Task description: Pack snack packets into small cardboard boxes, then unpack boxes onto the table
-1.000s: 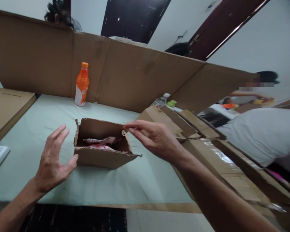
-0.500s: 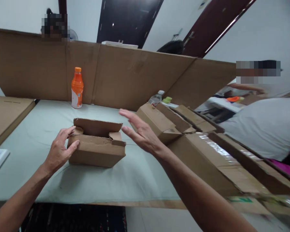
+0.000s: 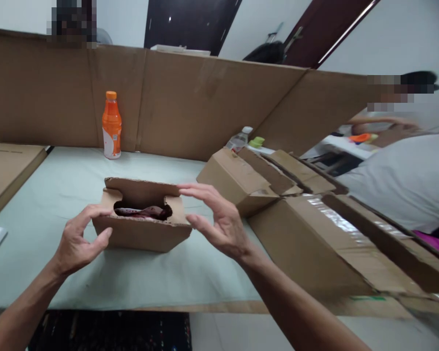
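Observation:
A small brown cardboard box [image 3: 146, 234] stands on the pale green table [image 3: 69, 180] in front of me. Its side flaps are folded in, leaving a gap where a pink and white packet [image 3: 141, 212] shows inside. My left hand [image 3: 78, 241] cups the box's left end, thumb on the front wall and fingers curled over the corner. My right hand [image 3: 215, 222] sits at the right end, fingers spread, fingertips over the right flap and thumb near the front corner.
An orange drink bottle [image 3: 111, 126] stands at the back against a tall cardboard screen [image 3: 190, 102]. Several flattened and open cartons [image 3: 296, 214] are piled on the right. Flat cardboard [image 3: 7, 168] lies on the left. A person in a white shirt [image 3: 402, 180] is at right.
A second ago the box stood open with both hands off it. The side flaps have been folded inward, and both hands have closed in on the box's two ends.

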Action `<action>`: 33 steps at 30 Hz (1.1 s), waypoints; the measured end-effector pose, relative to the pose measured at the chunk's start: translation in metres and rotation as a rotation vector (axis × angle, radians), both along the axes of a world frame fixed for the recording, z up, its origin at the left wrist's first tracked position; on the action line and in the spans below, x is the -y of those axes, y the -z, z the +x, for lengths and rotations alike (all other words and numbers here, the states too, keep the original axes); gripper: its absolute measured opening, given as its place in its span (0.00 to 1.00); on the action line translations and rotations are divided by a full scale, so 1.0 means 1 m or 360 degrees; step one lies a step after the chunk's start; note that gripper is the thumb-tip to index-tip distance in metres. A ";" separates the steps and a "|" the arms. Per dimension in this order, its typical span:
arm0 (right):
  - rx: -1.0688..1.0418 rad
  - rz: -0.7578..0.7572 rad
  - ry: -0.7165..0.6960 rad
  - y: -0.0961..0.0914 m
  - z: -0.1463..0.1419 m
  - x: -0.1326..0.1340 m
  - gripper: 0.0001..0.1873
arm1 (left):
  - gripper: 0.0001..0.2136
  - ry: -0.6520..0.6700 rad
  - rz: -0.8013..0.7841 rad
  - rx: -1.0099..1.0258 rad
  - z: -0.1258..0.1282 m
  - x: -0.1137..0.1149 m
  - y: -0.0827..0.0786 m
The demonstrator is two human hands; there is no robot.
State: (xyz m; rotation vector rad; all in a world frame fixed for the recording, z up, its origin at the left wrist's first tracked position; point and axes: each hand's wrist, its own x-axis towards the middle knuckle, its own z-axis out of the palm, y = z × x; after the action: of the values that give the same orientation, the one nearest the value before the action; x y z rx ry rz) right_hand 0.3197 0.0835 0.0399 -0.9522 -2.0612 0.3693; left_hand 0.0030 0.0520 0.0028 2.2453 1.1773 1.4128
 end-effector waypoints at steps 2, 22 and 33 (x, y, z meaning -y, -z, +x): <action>0.0164 -0.0198 -0.0264 -0.003 -0.004 0.003 0.26 | 0.11 0.0165 -0.0012 -0.0008 -0.004 0.001 -0.002; 0.0520 -0.0112 -0.0071 0.005 -0.030 0.000 0.25 | 0.10 -0.0159 -0.0059 -0.0464 0.011 -0.017 -0.018; 0.0122 -0.0029 -0.0436 -0.002 -0.022 0.006 0.16 | 0.12 0.0254 0.0143 -0.0233 0.006 -0.008 -0.017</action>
State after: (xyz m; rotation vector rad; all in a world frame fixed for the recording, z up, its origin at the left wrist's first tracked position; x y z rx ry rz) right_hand 0.2975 0.0775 0.0421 -0.7034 -2.2687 0.5019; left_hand 0.0089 0.0601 0.0193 2.4794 0.9675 1.2835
